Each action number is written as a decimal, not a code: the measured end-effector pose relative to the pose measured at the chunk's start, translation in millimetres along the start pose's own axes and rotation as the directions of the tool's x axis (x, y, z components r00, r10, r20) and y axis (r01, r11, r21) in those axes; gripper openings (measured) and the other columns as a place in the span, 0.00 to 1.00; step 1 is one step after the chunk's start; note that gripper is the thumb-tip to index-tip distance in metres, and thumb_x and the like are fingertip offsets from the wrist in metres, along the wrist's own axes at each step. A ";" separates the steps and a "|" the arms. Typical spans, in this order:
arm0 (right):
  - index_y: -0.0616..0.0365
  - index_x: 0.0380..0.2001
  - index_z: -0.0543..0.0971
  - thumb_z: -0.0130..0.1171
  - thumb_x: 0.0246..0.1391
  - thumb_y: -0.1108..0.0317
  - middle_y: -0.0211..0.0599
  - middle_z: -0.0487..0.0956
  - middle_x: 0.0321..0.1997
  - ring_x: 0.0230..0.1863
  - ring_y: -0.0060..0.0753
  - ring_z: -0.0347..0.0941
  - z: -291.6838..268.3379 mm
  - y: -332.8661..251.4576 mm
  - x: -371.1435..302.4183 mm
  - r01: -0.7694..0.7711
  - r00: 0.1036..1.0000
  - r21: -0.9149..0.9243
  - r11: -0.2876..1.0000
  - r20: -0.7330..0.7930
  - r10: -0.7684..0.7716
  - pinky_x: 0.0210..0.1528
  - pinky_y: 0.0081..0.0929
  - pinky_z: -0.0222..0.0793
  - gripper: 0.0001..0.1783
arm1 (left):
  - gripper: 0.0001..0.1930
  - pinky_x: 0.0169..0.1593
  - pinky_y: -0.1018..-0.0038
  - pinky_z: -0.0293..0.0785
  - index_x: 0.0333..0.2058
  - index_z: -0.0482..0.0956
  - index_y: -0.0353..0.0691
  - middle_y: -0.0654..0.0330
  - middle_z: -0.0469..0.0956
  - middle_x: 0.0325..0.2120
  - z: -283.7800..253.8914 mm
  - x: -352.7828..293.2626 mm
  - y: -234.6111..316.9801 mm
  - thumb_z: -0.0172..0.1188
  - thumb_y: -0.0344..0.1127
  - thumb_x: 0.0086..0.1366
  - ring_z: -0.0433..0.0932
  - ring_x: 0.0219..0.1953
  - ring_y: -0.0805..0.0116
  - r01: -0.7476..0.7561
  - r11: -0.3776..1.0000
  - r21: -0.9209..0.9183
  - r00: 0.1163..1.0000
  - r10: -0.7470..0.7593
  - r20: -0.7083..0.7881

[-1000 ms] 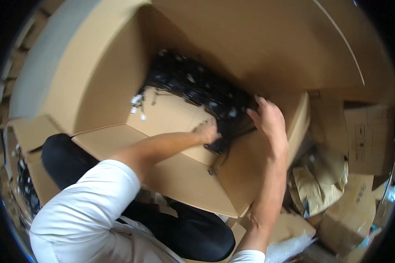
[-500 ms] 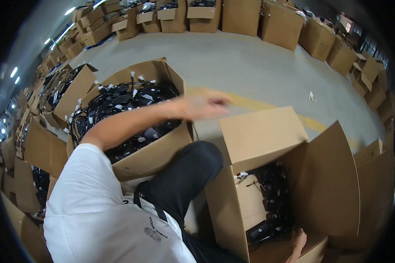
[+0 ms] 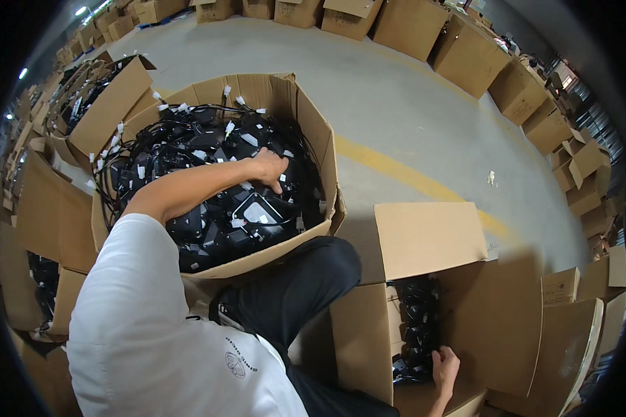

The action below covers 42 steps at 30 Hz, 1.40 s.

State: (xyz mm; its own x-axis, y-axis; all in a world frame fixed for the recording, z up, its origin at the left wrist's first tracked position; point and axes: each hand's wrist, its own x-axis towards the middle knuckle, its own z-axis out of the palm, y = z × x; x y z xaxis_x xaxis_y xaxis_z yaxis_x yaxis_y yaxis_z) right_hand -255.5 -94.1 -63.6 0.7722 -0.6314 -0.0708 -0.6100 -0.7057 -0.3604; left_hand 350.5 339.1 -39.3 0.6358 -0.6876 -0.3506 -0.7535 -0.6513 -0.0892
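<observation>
The left hand (image 3: 268,167) reaches far out over the big open cardboard bin (image 3: 313,125) on the left, palm down, fingers curled into the heap of black power adapters (image 3: 215,208) with their tangled cords and white tags; it looks to be closing on one adapter near the middle of the pile, though the fingertips are hidden among the cords, so whether it has a firm grasp cannot be told. The right hand (image 3: 444,365) sits low at the near right, fingers bent against the stack of black adapters (image 3: 414,326) packed inside the smaller carton (image 3: 424,240), whose flaps stand open; it rests on or steadies the stack, and a true grip there cannot be made out either. To do this pick well, I judge the left hand should take one adapter by its body, not its cord, and lift it straight up slowly, since the cables are knotted together and a quick pull would likely drag neighbours over the bin's rim. Shaking the piece free above the heap should shed snagged cords before it travels right. The right hand is best kept pressing the packed rows, so they stay neat. More cartons (image 3: 466,48) line the far concrete floor (image 3: 410,104).
</observation>
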 end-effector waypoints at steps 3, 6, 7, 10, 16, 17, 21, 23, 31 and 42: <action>0.69 0.40 0.80 0.66 0.51 0.73 0.49 0.81 0.29 0.29 0.40 0.79 -4.9 -77.5 23.0 0.133 0.991 0.065 0.989 0.016 -0.135 0.35 0.33 0.74 0.14 | 0.34 0.50 0.59 0.76 0.39 0.80 0.28 0.39 0.82 0.40 15.2 -6.8 -26.2 0.78 0.54 0.45 0.81 0.46 0.43 0.051 0.980 -0.193 0.989 -0.076 -0.123; 0.69 0.42 0.80 0.66 0.52 0.74 0.49 0.82 0.32 0.33 0.40 0.80 -12.1 -131.7 25.0 0.178 0.983 0.097 0.979 0.018 -0.181 0.39 0.32 0.75 0.14 | 0.26 0.44 0.65 0.78 0.34 0.81 0.28 0.44 0.83 0.35 8.1 -27.7 -29.7 0.77 0.46 0.46 0.83 0.39 0.53 0.083 0.808 -0.584 0.991 -0.129 -0.038; 0.69 0.43 0.80 0.66 0.52 0.74 0.49 0.82 0.34 0.35 0.40 0.81 -15.9 -146.2 26.4 0.202 0.979 0.124 0.972 0.008 -0.204 0.41 0.31 0.75 0.15 | 0.24 0.42 0.68 0.78 0.34 0.82 0.28 0.48 0.83 0.33 -15.2 -46.7 -23.6 0.76 0.43 0.46 0.83 0.37 0.59 0.127 0.669 -0.733 0.987 -0.158 0.027; 0.67 0.45 0.80 0.67 0.52 0.74 0.48 0.83 0.37 0.41 0.40 0.81 -34.1 -221.3 36.3 0.221 0.968 0.228 0.948 0.064 -0.242 0.46 0.33 0.75 0.17 | 0.22 0.39 0.71 0.77 0.40 0.81 0.29 0.59 0.82 0.31 -99.3 -115.0 -25.1 0.74 0.38 0.50 0.79 0.33 0.71 -0.049 0.583 -0.811 0.953 -0.215 -0.212; 0.69 0.61 0.68 0.76 0.47 0.70 0.44 0.79 0.51 0.48 0.37 0.78 -49.4 -377.7 72.6 0.530 0.831 0.717 0.453 -0.333 -0.446 0.56 0.33 0.72 0.40 | 0.19 0.35 0.73 0.71 0.37 0.76 0.31 0.60 0.75 0.30 -204.3 -167.7 55.1 0.74 0.36 0.53 0.75 0.33 0.72 -0.652 0.599 -0.464 0.727 0.320 -0.608; 0.70 0.60 0.67 0.77 0.47 0.69 0.42 0.78 0.52 0.47 0.35 0.77 -48.9 -407.8 77.3 0.557 0.784 0.787 0.266 -0.391 -0.483 0.56 0.31 0.72 0.41 | 0.20 0.36 0.72 0.71 0.37 0.76 0.31 0.58 0.74 0.31 -204.2 -167.7 66.3 0.75 0.37 0.52 0.75 0.34 0.70 -0.746 0.568 -0.348 0.633 0.441 -0.636; 0.67 0.49 0.75 0.79 0.46 0.67 0.33 0.79 0.43 0.42 0.22 0.75 -73.7 -421.5 59.2 0.305 0.906 0.914 0.267 -0.192 -0.377 0.48 0.23 0.74 0.30 | 0.26 0.45 0.74 0.75 0.48 0.78 0.31 0.59 0.78 0.36 -199.7 -164.6 93.8 0.75 0.38 0.54 0.77 0.40 0.72 -0.616 0.373 -0.694 0.786 0.358 -0.505; 0.64 0.45 0.77 0.77 0.47 0.68 0.31 0.80 0.39 0.39 0.20 0.74 -82.9 -396.2 42.9 0.251 0.962 0.874 0.416 -0.177 -0.207 0.43 0.20 0.73 0.25 | 0.18 0.45 0.73 0.77 0.48 0.79 0.33 0.59 0.80 0.37 -157.1 -141.8 59.0 0.65 0.39 0.65 0.78 0.38 0.73 -0.535 0.467 -0.704 0.825 0.109 -0.554; 0.57 0.43 0.75 0.72 0.53 0.66 0.22 0.76 0.33 0.29 0.14 0.71 -79.6 -287.0 25.4 0.118 0.992 0.992 -0.032 -0.117 0.042 0.33 0.15 0.72 0.19 | 0.22 0.31 0.69 0.81 0.42 0.81 0.32 0.56 0.82 0.32 54.2 -104.5 28.8 0.77 0.36 0.51 0.81 0.35 0.64 0.339 0.269 -0.902 0.936 -0.196 0.293; 0.60 0.57 0.73 0.52 0.67 0.53 0.40 0.82 0.49 0.48 0.36 0.81 -75.0 -274.9 35.8 0.021 0.997 0.913 -0.408 -0.048 -0.055 0.51 0.36 0.80 0.24 | 0.34 0.57 0.65 0.76 0.59 0.68 0.35 0.58 0.79 0.48 -160.6 -166.1 65.1 0.73 0.42 0.60 0.79 0.52 0.65 -0.412 -0.499 -0.762 0.849 0.094 -0.520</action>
State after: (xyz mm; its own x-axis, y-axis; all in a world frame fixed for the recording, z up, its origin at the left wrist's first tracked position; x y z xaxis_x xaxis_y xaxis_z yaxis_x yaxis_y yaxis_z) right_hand -73.5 53.2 102.7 0.7951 -0.6065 -0.0062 0.4276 0.5679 -0.7033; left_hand 222.7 359.4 162.8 0.5559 -0.8118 0.1785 0.2420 0.3635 0.8996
